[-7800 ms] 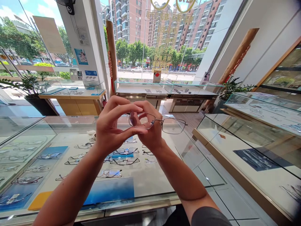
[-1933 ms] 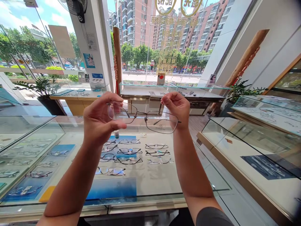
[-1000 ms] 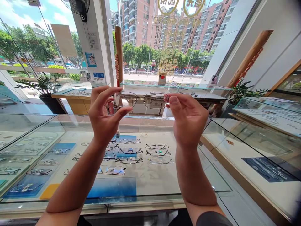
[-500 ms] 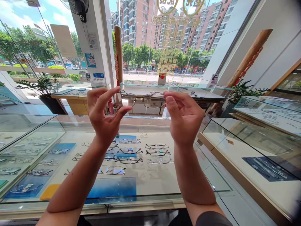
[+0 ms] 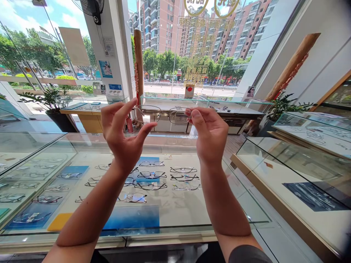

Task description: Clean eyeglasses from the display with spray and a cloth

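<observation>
Above the glass counter point(image 5: 192, 219), both hands hold a pair of thin metal-rimmed glasses point(image 5: 161, 114) up at window height, level and facing away from the camera. On the far left a potted plant point(image 5: 51, 98) stands by the window. The left hand point(image 5: 123, 137) is raised palm inward, its fingers spread loosely. The forefinger reaches the top outer corner of the left lens and the thumb tip lies just under that lens's lower rim, so the two bracket it, but I cannot tell whether they press on it. Behind the glasses, a wooden post point(image 5: 138, 62) rises beside the window pillar. The right hand point(image 5: 211, 135) has its fingers curled in, pinching the outer end of the right lens between thumb and fingers. Under the counter's glass, below the wrists, rows of spectacles point(image 5: 152, 175) lie on white and blue mats. To the right, well apart, stands another display case point(image 5: 301, 171), with a leafy plant point(image 5: 282, 104) behind it.
</observation>
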### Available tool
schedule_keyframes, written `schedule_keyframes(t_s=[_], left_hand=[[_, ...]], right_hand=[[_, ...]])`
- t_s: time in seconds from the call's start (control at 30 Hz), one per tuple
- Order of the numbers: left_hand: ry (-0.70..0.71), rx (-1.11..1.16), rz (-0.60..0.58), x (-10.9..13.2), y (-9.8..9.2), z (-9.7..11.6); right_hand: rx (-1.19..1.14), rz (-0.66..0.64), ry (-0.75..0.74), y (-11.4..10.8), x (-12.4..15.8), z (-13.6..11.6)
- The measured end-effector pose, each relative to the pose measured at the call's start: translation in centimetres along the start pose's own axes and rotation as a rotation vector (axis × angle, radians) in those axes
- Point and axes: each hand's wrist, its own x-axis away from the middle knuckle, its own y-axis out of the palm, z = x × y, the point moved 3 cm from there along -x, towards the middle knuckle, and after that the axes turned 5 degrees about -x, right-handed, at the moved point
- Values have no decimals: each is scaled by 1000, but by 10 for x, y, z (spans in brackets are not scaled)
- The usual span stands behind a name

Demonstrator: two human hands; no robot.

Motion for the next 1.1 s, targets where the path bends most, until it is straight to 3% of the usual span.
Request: schedule_keyframes(t_s=[0.3,0.83,1.1], left_hand=[[-147,19,-15,9,8,-8],[-224,31,-42,11,10,-3],[-326,49,-99,12,15,-5]], right_hand=[[117,26,11,0,2,5],[82,34,113,-1,-4,11],[204,93,14,-4,-1,3]])
